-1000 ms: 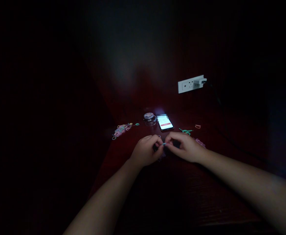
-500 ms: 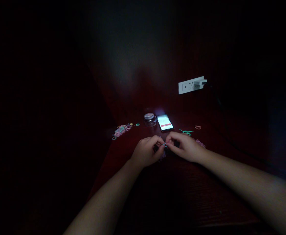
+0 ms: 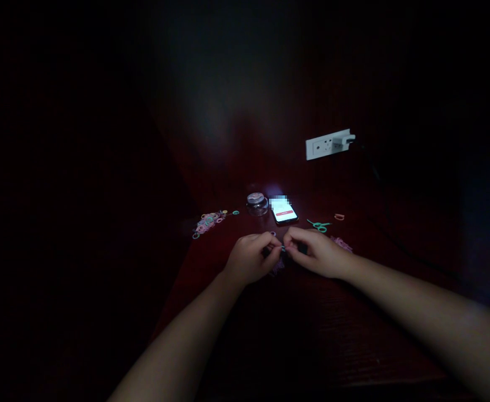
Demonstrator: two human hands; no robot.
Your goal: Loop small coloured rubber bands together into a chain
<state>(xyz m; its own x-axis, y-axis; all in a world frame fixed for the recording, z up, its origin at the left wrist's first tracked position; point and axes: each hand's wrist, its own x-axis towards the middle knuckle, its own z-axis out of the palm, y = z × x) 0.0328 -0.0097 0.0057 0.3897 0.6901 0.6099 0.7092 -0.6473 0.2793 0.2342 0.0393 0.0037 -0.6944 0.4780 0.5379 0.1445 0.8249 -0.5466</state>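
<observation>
My left hand [image 3: 253, 258] and my right hand [image 3: 315, 251] meet over the dark red table, fingertips pinched. Between them is a small light-blue hair tie [image 3: 283, 249], gripped from both sides and mostly covered by the fingers. Just under my left fingertips lies a little heap of purple hair ties [image 3: 277, 267], partly hidden. Pink-purple hair ties [image 3: 342, 244] lie beyond my right wrist. Several green hair ties [image 3: 320, 225] are grouped behind my right hand, with an orange-pink one [image 3: 339, 216] farther right.
A mixed pile of coloured hair ties [image 3: 208, 222] lies at the table's left. A clear lidded jar [image 3: 257, 205] stands beside a lit phone [image 3: 284, 213] behind my hands. On the wall, a socket [image 3: 327, 144] carries a plugged-in charger; its dark cable hangs at right.
My fingertips have drawn slightly closer together around the light-blue hair tie, and less of it shows. The other things stay where they were.
</observation>
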